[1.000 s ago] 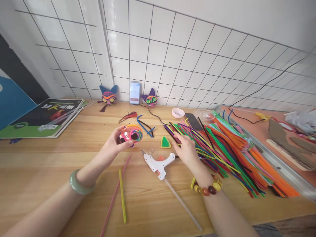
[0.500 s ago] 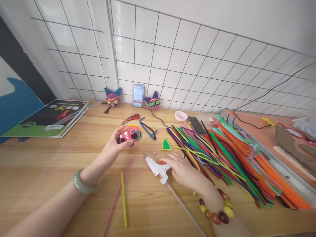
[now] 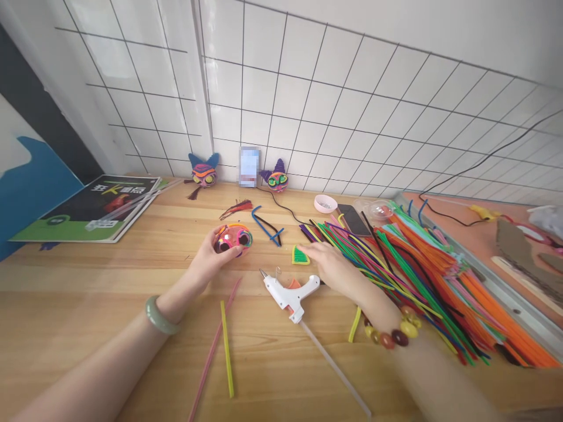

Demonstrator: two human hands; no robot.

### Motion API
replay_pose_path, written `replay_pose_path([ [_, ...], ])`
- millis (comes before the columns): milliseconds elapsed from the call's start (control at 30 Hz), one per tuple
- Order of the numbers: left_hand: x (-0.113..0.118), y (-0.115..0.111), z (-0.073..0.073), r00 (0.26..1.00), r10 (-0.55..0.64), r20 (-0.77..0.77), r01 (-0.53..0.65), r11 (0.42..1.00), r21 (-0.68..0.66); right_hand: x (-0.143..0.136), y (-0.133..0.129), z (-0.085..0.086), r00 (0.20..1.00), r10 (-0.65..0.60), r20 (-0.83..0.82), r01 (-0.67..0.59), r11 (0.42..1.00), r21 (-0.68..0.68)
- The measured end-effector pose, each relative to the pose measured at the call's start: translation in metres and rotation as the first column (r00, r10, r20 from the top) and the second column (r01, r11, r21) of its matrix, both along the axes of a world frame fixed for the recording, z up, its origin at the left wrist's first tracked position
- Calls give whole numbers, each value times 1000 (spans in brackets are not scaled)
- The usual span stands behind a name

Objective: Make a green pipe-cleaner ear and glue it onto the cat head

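My left hand (image 3: 211, 253) is closed around a clear plastic ball (image 3: 233, 239) covered with coloured pipe cleaners and two black eye-like spots. It is held low over the table. My right hand (image 3: 328, 261) reaches out with its fingers stretched, fingertips at the edge of a small green pipe-cleaner piece (image 3: 300, 255) with a yellow border. Whether the fingers press on that piece is hard to make out. Below the right hand lies a white hot glue gun (image 3: 290, 298), its nozzle pointing up and left, with a long glue stick (image 3: 336, 369) behind it.
Loose pipe cleaners (image 3: 409, 275) cover the right side. Yellow (image 3: 227, 351) and pink (image 3: 215, 346) strips lie in front. Two finished pipe-cleaner heads (image 3: 204, 171) and a lit phone (image 3: 249, 167) stand at the wall. A pink bowl (image 3: 325, 204), dark phone (image 3: 353, 220) and book (image 3: 101, 205) lie around.
My right hand has left the glue gun's handle and moved up to the green piece. The gun lies on the table. The ball has been lowered and turned in my left hand.
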State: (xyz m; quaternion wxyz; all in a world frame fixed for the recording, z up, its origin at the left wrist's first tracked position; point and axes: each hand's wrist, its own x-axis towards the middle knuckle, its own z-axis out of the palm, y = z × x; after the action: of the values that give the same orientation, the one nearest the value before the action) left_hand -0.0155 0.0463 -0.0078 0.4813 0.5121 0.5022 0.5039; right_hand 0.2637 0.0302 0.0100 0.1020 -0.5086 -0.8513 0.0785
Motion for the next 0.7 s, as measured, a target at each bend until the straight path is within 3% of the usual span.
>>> replay_pose_path([
  [200,-1,3,-11,1000,-1,-27,1,1000,12,-6,29,-8,983,90,157,-84,995,-46],
  [400,-1,4,-18,997,30,-78,-27,999,29,-7,33,-18,978,88,190,-82,996,-42],
  [700,0,2,-15,997,22,-74,-20,999,27,-4,33,-22,984,86,154,-86,996,-11],
])
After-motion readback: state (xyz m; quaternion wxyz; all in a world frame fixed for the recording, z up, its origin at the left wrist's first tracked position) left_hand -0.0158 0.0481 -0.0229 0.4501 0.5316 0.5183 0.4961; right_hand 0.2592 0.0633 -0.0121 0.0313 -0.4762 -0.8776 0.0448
